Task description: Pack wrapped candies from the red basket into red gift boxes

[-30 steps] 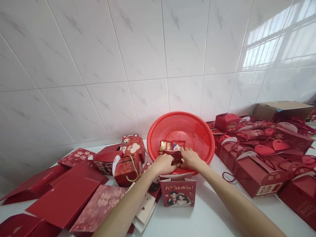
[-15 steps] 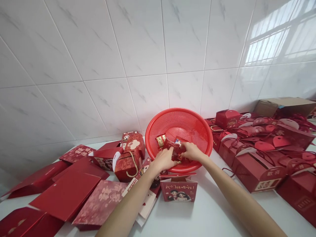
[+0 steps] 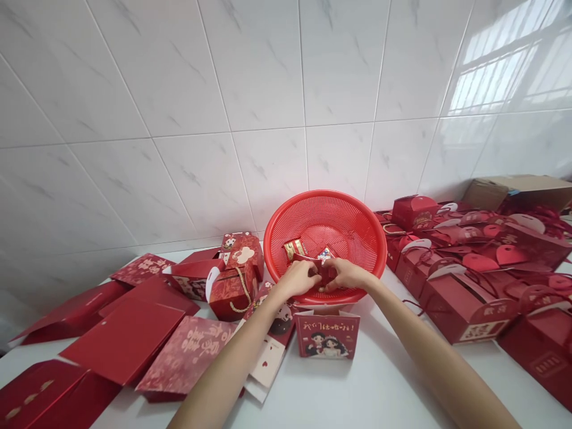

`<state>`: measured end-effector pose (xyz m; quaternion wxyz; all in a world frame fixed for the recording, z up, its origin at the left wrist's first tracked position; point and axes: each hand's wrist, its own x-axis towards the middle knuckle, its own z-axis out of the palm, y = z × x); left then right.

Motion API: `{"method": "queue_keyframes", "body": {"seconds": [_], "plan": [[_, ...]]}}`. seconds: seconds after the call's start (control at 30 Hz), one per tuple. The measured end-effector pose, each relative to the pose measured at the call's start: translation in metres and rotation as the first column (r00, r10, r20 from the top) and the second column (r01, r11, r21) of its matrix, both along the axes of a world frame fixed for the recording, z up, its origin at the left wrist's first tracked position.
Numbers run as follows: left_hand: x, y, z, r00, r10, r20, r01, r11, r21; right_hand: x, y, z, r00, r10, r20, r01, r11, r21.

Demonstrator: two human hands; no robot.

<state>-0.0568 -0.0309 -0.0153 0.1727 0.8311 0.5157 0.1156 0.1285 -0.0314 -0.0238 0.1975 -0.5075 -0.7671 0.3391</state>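
Both hands are inside a red plastic strainer basket (image 3: 276, 217). My left hand (image 3: 300, 278) has its fingers curled around a red wrapped packet (image 3: 308, 258), mostly hidden behind the hand. My right hand (image 3: 345, 274) faces it, bent fingers closed low among red wrappers; what they grip is hidden. A gold-wrapped piece (image 3: 294, 248) lies in the basket left of the hands, and a blue-and-white printed packet (image 3: 326, 254) lies behind them. Just in front of the basket, a small red gift box (image 3: 328, 339) with a cartoon couple stands with its top open.
Left on the white table (image 3: 357, 396) lie several flat red boxes (image 3: 123, 339) and a box with a rope handle (image 3: 232, 295). Many red gift boxes (image 3: 456, 304) crowd the right side. A cardboard carton (image 3: 487, 193) sits far right, against the tiled wall (image 3: 268, 77).
My hands have drawn closer together and lower in the basket. The red packet raised between them has dropped behind the left hand. The view has shifted slightly.
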Motion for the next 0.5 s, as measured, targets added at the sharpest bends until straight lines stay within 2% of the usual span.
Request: {"method": "queue_keyframes", "body": {"seconds": [0.13,0.2,0.37,0.5], "plan": [[-0.0019,0.0022,-0.0005,0.959,-0.014,0.284,0.015,1.000,0.002,-0.0018,-0.0002,-0.0002,0.999,-0.044,-0.027,0.045,0.998,0.037],[-0.0025,0.0027,-0.0013,0.928,-0.010,0.372,0.015,1.000,-0.011,-0.0023,-0.0001,-0.0004,0.996,-0.076,-0.042,0.078,0.995,0.062],[-0.0021,0.0034,-0.0024,0.911,0.026,0.412,-0.032,0.999,0.006,-0.0032,-0.0015,0.0003,0.981,-0.158,-0.116,0.171,0.978,0.116],[-0.0012,0.0035,-0.0018,0.894,0.066,0.444,-0.082,0.997,0.016,-0.0032,-0.0039,0.0016,0.958,-0.191,-0.213,0.217,0.970,0.107]]}}
